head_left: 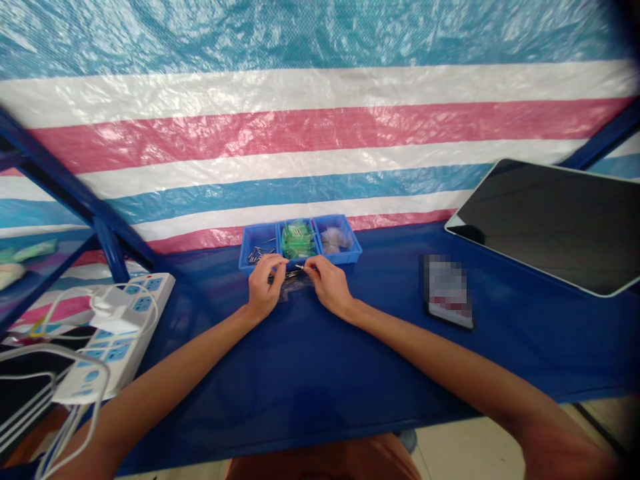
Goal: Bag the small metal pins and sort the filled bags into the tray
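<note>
My right hand pinches a small, thin silvery metal piece between thumb and fingertips, its end pointing left. Opposite it, my left hand is closed with thumb and forefinger brought together; whatever is between them is too small to name. Under and between both hands lies a clear plastic bag with several thin metal pieces on or in it. Just behind stands a blue three-part bin. Its left compartment has loose metal pieces, the middle one green packets, the right one clear plastic bags.
A phone lies right of my right arm, with a large dark-screened tablet or monitor beyond it. On the left are a white power strip with cables and a blue metal frame. Striped plastic sheeting hangs behind the blue table.
</note>
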Tool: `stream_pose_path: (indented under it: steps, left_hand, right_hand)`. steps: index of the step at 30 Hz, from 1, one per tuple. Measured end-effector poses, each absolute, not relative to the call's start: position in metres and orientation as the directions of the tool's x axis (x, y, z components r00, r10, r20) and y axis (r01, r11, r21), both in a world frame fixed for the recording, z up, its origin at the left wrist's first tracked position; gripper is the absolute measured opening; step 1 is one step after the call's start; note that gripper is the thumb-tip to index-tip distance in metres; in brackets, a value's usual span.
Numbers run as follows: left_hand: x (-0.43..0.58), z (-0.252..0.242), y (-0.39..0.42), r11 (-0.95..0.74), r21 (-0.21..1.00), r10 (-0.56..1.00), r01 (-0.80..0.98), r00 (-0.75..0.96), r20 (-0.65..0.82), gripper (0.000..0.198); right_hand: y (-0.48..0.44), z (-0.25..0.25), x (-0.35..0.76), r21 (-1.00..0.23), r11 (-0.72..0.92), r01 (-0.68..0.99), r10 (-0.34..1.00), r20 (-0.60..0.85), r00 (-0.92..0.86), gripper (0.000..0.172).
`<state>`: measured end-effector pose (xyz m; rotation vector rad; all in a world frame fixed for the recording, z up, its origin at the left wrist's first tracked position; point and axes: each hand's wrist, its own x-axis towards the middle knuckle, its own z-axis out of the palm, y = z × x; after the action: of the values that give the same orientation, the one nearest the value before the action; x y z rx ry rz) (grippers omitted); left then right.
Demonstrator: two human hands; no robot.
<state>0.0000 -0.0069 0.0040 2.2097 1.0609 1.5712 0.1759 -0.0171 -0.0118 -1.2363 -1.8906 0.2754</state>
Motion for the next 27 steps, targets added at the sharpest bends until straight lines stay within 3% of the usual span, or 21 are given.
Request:
stream_pose_path:
  steps: [7, 15, 27]
  left_hand:
    - [0.0022, 0.0090, -0.0094, -0.721, 0.523, 0.657, 0.453, 0.209, 0.724, 0.020]
    - [0.0009, 0.0068, -0.0079, -0.733, 0.513, 0.647, 0.446, 0.229, 0.727, 0.020]
    - [0.0001, 0.0032, -0.0046, -0.769, 0.468, 0.613, 0.435, 0.294, 0.733, 0.014]
  right_hand:
    - [-0.0162, -0.0113, 0.1771, -0.676, 0.555, 0.485, 0.816, 0.556, -0.157, 0.022]
    - [-0.0136, -0.0125, 0.1790, -0.790, 0.500, 0.355, 0.856, 0.513, -0.063, 0.023]
    - [-0.0144, -0.0125, 0.1793, -0.786, 0.525, 0.328, 0.844, 0.530, -0.079, 0.020]
